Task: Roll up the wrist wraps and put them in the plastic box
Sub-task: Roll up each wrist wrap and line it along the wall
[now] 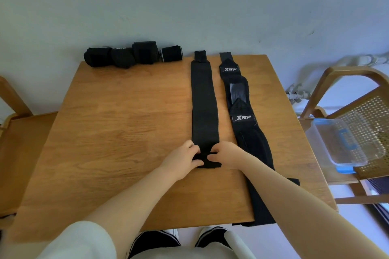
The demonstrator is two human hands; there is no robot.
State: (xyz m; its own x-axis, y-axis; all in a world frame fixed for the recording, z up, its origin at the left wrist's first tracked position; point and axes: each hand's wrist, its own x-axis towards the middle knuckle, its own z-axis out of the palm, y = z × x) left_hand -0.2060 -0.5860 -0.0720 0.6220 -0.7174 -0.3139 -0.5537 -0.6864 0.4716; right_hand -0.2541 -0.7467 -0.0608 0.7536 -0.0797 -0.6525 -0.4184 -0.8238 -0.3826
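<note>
On a wooden table (126, 111) against a pale wall, the near end of a flat black wrist wrap (203, 103) is being pinched by the left hand (182, 159) and right hand (226, 154). Rolled wraps (130, 54) are lying along the far edge, and a plastic box (345, 143) is resting on a chair (347, 82) beside the right edge.

Near end of flat wrap (203, 99) hidden under both hands' fingers (194, 149); 2nd wrap (252, 143) partly behind rt forearm.
</note>
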